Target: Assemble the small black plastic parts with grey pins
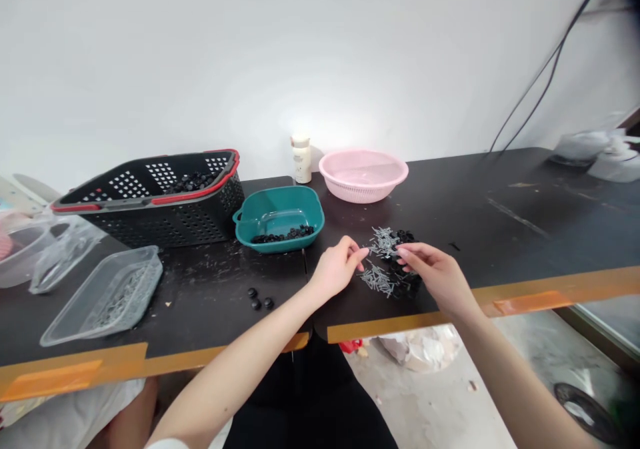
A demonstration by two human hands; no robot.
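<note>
My left hand (pixel 340 267) is closed in a pinch beside a pile of thin grey metal pins (pixel 378 280). Whatever its fingertips hold is too small to make out. Across the pile my right hand (pixel 436 274) also pinches, thumb and forefinger together over a heap of small black round parts (pixel 407 282); I cannot tell what is between them. A second clump of pins (pixel 384 241) lies just beyond both hands, against the black parts.
Left of my hands, a teal basin (pixel 280 199) holds black parts. Behind it stand a black basket (pixel 165 219) with red trim, a cream bottle (pixel 301 161) and a pink colander (pixel 363 189). A clear tray (pixel 150 269) contains pins. Several loose black parts (pixel 255 303) lie near the table edge.
</note>
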